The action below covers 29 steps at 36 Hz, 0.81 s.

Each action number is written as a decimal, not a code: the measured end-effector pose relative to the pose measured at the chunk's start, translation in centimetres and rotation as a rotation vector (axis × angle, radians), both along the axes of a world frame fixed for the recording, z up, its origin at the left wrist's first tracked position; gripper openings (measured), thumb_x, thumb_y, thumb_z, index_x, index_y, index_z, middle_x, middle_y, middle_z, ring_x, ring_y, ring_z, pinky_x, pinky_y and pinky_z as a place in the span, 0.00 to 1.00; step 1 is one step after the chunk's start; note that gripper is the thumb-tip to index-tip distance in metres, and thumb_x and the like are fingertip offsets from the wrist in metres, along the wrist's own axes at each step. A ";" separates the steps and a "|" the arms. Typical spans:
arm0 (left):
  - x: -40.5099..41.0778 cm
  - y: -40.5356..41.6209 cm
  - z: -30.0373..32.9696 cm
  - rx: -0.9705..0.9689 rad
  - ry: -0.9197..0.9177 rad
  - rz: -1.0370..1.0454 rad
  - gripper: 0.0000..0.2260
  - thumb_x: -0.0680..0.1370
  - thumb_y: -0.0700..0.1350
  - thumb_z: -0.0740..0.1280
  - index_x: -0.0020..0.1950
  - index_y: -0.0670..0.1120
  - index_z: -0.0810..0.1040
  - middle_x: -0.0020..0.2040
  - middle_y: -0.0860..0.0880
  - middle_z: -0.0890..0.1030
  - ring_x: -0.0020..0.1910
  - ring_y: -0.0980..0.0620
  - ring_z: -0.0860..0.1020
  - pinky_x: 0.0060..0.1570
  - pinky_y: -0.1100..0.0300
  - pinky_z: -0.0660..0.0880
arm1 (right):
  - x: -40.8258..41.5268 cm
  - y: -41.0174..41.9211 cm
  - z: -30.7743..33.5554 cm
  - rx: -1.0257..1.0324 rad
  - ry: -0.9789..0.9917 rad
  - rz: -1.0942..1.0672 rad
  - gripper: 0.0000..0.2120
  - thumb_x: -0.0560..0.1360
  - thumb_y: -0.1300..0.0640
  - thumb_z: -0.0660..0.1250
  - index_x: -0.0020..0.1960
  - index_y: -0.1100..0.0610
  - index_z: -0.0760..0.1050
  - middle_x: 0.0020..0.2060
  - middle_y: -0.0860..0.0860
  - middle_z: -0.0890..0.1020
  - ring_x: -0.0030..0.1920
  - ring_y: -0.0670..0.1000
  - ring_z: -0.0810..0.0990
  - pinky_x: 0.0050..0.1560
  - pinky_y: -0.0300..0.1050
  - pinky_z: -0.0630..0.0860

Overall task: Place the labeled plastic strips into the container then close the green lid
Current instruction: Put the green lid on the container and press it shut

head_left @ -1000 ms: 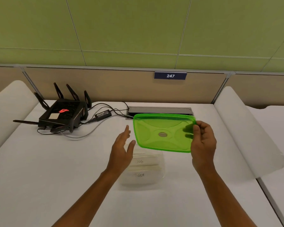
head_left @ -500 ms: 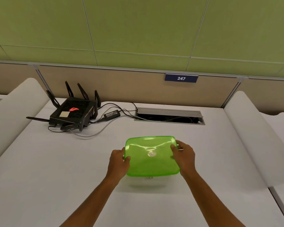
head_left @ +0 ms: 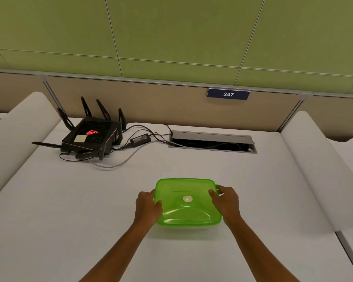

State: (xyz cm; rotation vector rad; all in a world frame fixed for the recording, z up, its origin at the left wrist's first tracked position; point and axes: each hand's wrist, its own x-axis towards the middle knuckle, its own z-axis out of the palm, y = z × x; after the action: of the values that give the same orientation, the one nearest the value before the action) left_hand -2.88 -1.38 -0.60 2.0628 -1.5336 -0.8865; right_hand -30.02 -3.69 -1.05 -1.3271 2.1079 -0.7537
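The translucent green lid (head_left: 186, 202) lies flat on top of the clear container, which it hides almost fully. My left hand (head_left: 148, 207) grips the lid's left edge, thumb on top. On the other side, my right hand (head_left: 226, 202) holds the right edge the same way. The labeled plastic strips are not visible under the lid.
A black router (head_left: 90, 137) with antennas and its cables sits at the back left of the white table (head_left: 69, 220). A power adapter (head_left: 140, 138) lies beside it. An open cable hatch (head_left: 212, 142) is at the back centre. White padded dividers flank the table.
The lid came down from the air in my right hand onto the container. My left hand joined at its left edge, and both hands now press it flatter.
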 end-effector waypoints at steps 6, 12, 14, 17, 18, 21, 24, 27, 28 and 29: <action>0.0 -0.3 -0.3 0.002 0.005 -0.018 0.17 0.77 0.42 0.71 0.67 0.44 0.80 0.60 0.38 0.76 0.59 0.39 0.79 0.61 0.47 0.76 | -0.2 0.1 0.0 -0.002 0.023 0.019 0.13 0.76 0.52 0.75 0.58 0.57 0.84 0.51 0.57 0.81 0.52 0.56 0.80 0.51 0.42 0.69; 0.1 -0.5 -0.3 0.000 -0.003 -0.025 0.17 0.78 0.44 0.71 0.66 0.44 0.80 0.59 0.38 0.76 0.58 0.38 0.80 0.59 0.49 0.77 | -0.3 0.5 0.0 -0.018 0.034 0.030 0.12 0.76 0.53 0.74 0.57 0.57 0.84 0.50 0.57 0.81 0.48 0.54 0.79 0.49 0.42 0.68; 0.2 -0.5 -0.3 -0.007 0.013 -0.018 0.16 0.78 0.44 0.71 0.66 0.44 0.81 0.59 0.38 0.76 0.58 0.39 0.80 0.59 0.49 0.77 | -0.4 0.6 0.0 -0.026 0.042 0.037 0.10 0.77 0.53 0.74 0.55 0.57 0.84 0.49 0.57 0.81 0.45 0.54 0.78 0.48 0.42 0.68; 0.2 -0.7 -0.3 -0.022 0.045 -0.008 0.13 0.78 0.43 0.70 0.62 0.45 0.83 0.58 0.40 0.77 0.54 0.41 0.81 0.56 0.49 0.79 | -0.4 0.5 0.0 -0.027 0.052 0.045 0.10 0.78 0.54 0.72 0.55 0.58 0.85 0.49 0.57 0.81 0.47 0.56 0.80 0.48 0.43 0.69; 0.2 -0.8 -0.2 -0.028 0.054 -0.006 0.12 0.79 0.43 0.70 0.62 0.45 0.83 0.57 0.40 0.77 0.53 0.42 0.82 0.55 0.49 0.79 | -0.5 0.5 0.0 -0.026 0.056 0.048 0.10 0.78 0.54 0.72 0.55 0.58 0.85 0.49 0.57 0.81 0.48 0.57 0.81 0.48 0.44 0.71; 0.2 -1.1 -0.2 -0.048 0.095 0.005 0.12 0.80 0.43 0.68 0.62 0.45 0.83 0.56 0.41 0.78 0.51 0.43 0.82 0.55 0.50 0.79 | -0.6 0.3 -0.1 -0.007 0.065 0.046 0.11 0.79 0.53 0.70 0.57 0.57 0.84 0.50 0.57 0.81 0.51 0.58 0.81 0.52 0.47 0.74; 0.2 -1.5 -0.4 -0.060 0.157 0.028 0.13 0.81 0.43 0.66 0.64 0.46 0.82 0.54 0.41 0.78 0.52 0.42 0.81 0.55 0.50 0.79 | -0.7 0.1 -0.1 0.001 0.052 0.030 0.12 0.80 0.53 0.69 0.60 0.56 0.84 0.51 0.57 0.82 0.53 0.58 0.81 0.54 0.47 0.75; -0.1 -1.9 -0.5 -0.070 0.236 0.053 0.13 0.82 0.41 0.65 0.64 0.46 0.82 0.51 0.39 0.81 0.50 0.40 0.81 0.53 0.49 0.79 | -0.8 0.0 0.0 0.008 0.007 0.005 0.12 0.80 0.54 0.68 0.60 0.55 0.84 0.51 0.56 0.82 0.54 0.57 0.81 0.56 0.47 0.75; -0.2 -2.1 -0.5 -0.075 0.267 0.061 0.12 0.82 0.41 0.64 0.63 0.45 0.83 0.50 0.39 0.82 0.48 0.39 0.81 0.51 0.49 0.79 | -0.7 -0.1 0.0 0.002 -0.020 -0.006 0.12 0.80 0.54 0.68 0.60 0.55 0.84 0.51 0.55 0.83 0.54 0.56 0.81 0.56 0.47 0.75; -0.3 -2.3 -0.6 -0.079 0.296 0.072 0.12 0.82 0.40 0.63 0.63 0.45 0.83 0.49 0.37 0.83 0.47 0.38 0.82 0.50 0.48 0.79 | -0.7 -0.1 0.0 -0.008 -0.050 -0.016 0.12 0.80 0.54 0.68 0.61 0.55 0.84 0.51 0.54 0.83 0.53 0.55 0.81 0.55 0.46 0.74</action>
State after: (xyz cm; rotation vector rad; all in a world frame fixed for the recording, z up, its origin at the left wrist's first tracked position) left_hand -3.15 -3.66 -1.16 1.8245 -1.3070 -1.0340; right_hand -30.72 -3.78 -1.01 -1.2833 2.0805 -0.7948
